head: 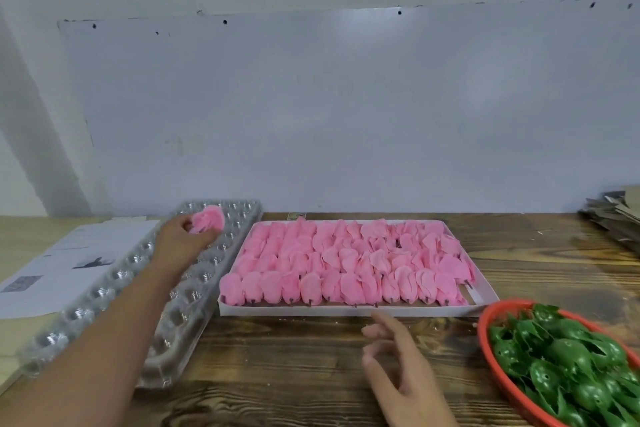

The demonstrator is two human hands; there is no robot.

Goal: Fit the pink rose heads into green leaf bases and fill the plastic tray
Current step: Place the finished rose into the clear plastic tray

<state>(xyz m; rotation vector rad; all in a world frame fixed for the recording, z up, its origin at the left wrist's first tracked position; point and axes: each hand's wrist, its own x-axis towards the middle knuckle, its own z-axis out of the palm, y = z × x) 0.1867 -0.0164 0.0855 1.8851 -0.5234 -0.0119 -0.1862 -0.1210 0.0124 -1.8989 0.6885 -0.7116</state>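
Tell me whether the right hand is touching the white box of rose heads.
Apart. In the head view the right hand hovers with loosely spread fingers over bare wooden table, and a strip of wood shows between its fingertips and the white box.

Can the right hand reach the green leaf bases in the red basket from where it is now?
Probably yes. The right hand hovers open over bare table, and the red basket of green leaf bases lies just to its right, uncovered, with nothing between them.

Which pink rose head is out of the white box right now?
The rose head that the left hand holds over the far end of the clear plastic tray. All the others lie in rows inside the white box.
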